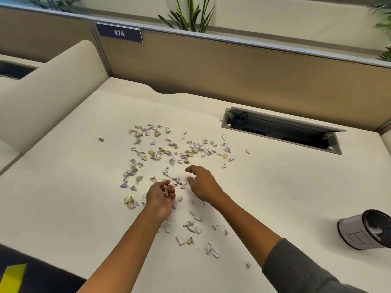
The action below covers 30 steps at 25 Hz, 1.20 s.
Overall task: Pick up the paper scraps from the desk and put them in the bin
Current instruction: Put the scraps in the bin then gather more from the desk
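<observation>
**While scraps litter the desk, one hand holds a small bunch**

Where the desk (275,187) runs cream and broad up to a tan partition (211,66), a grey cable hatch (281,132) stands open at its back right. A blue sign (119,33) reading 474 sits on the partition's top edge, with plants (190,15) behind it. At the desk's right edge the bin (364,232) lies tipped on its side, mouth towards the camera, some white paper inside. Scraps (169,151), white and tan, lie scattered across the middle of the desk, from near the hatch down towards the near edge. The left hand (160,197) is cupped, fingers curled round a small bunch of tan scraps. Just beside it, the right hand (203,182) is blurred above the scraps, fingers loosely spread and holding nothing visible
</observation>
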Each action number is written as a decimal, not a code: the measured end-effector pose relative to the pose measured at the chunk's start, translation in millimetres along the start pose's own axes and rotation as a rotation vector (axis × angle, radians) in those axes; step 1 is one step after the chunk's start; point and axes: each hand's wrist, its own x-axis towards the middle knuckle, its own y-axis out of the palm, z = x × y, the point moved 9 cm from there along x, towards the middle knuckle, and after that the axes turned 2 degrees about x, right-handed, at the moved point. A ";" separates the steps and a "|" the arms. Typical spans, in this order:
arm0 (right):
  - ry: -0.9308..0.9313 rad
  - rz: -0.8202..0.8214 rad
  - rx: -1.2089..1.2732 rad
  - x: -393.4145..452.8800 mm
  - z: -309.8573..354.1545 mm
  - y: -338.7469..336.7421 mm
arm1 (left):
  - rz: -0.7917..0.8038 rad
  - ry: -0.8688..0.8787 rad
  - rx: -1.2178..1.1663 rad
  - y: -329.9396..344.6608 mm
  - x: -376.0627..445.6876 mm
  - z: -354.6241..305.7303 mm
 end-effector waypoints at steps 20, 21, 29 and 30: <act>-0.413 0.204 -0.445 -20.4 47.5 69.4 | -0.018 0.051 -0.025 -39.0 13.2 -53.0; -0.312 0.193 -0.350 -15.6 43.6 60.2 | -0.011 0.043 -0.023 -38.5 12.6 -49.3; -0.013 0.114 0.203 3.1 80.3 24.7 | 0.106 0.003 -0.064 -19.9 5.3 -24.2; -0.009 0.118 0.172 3.0 87.8 29.6 | 0.132 -0.008 -0.074 -16.0 4.8 -22.7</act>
